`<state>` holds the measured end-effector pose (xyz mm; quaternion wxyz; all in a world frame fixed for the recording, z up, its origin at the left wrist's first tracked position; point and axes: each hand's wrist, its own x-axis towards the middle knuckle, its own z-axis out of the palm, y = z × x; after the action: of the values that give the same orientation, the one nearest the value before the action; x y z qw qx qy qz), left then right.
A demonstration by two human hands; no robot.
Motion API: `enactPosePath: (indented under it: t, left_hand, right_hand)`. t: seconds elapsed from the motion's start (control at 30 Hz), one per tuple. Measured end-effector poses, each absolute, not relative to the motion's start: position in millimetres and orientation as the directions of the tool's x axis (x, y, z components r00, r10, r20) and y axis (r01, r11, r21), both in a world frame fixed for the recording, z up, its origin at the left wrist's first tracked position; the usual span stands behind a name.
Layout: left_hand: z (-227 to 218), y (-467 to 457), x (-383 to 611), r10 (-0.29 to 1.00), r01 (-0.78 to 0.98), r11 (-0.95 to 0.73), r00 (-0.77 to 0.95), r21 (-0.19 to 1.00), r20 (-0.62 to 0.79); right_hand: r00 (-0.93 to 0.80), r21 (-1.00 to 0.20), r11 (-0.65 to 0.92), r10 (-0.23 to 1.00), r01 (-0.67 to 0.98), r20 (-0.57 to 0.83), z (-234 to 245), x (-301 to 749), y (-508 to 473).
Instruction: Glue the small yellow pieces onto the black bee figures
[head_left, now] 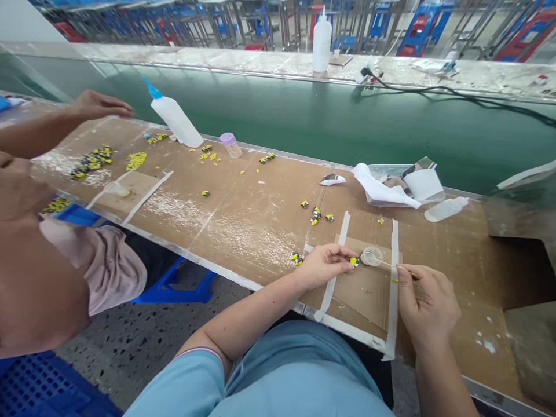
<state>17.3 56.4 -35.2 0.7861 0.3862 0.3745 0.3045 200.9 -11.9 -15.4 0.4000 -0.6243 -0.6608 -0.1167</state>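
Observation:
My left hand point(326, 265) pinches a small yellow, black and white piece point(354, 262) between thumb and fingertips, just left of a small round clear dish point(372, 256). A thin wooden stick point(391, 264) is gripped in my right hand point(428, 298), its tip reaching into the dish. The dish sits on a cardboard pad point(360, 295) edged by strips of white tape point(392, 313). A small yellow bit point(394, 280) lies near my right fingertips. Similar pieces point(315, 215) lie loosely behind my left hand, with more pieces point(296, 258) to its left.
A co-worker's arm point(39, 130) reaches over the left side, near piles of pieces point(92, 162). Squeeze bottles point(176, 120) and a purple-lidded jar point(230, 145) stand along the back. A plastic tray point(397, 200) and a small bottle point(446, 209) lie at the right. Beyond runs a green belt point(260, 116).

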Motion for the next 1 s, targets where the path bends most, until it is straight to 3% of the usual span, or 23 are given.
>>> enactPosePath:
  t: [0.2, 0.3, 0.53, 1.0]
  left_hand:
    - [-36.8, 55.9, 18.3, 0.770, -0.198, 0.523, 0.528, 0.829, -0.359]
    - [-35.5, 55.6, 18.4, 0.772, -0.198, 0.524, 0.521, 0.828, -0.364]
    - [-34.0, 56.2, 18.3, 0.770, -0.199, 0.529, 0.521, 0.825, -0.368]
    - [-35.5, 56.4, 17.9, 0.767, -0.217, 0.534, 0.532, 0.817, -0.359]
  right_hand:
    - [-0.015, -0.231, 0.251, 0.708, 0.940, 0.706, -17.6, 200.6, -8.0]
    - [0.006, -0.277, 0.254, 0.727, 0.927, 0.687, -18.2, 199.9, -8.1]
    - [0.259, -0.553, 0.156, 0.759, 0.819, 0.597, -14.0, 196.3, -14.8]
    - [0.139, -0.501, 0.231, 0.791, 0.834, 0.595, -19.4, 190.1, -15.6]
